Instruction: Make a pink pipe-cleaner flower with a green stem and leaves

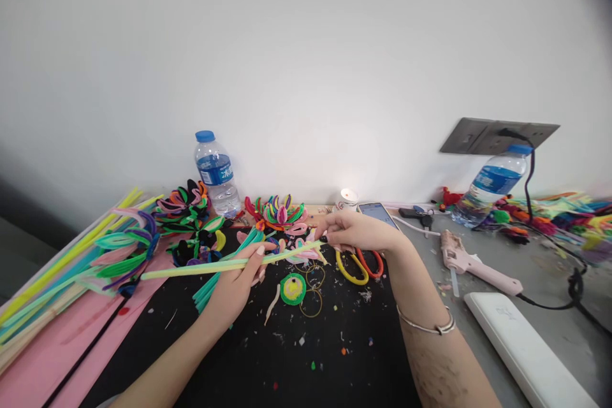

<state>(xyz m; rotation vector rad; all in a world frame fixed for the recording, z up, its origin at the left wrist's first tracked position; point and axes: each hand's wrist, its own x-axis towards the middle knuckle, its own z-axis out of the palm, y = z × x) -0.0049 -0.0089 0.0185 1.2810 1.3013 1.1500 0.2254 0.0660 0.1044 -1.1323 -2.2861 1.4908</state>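
Note:
A bundle of pale yellow and light green pipe cleaners stretches sideways above the black mat. My left hand is closed around its middle, thumb on top. At the bundle's right end, my right hand pinches with its fingertips close to the frayed tips; a small black bit shows there, too small to name. Teal pipe cleaners lie beneath my left hand. Below the bundle, a round green and yellow coil rests on the mat, with a pale strip and rubber bands beside it.
Pipe-cleaner flowers and a water bottle stand behind. Yellow and red scissors handles, a paper cup and a phone are near my right hand. A corded glue gun and a white box lie right.

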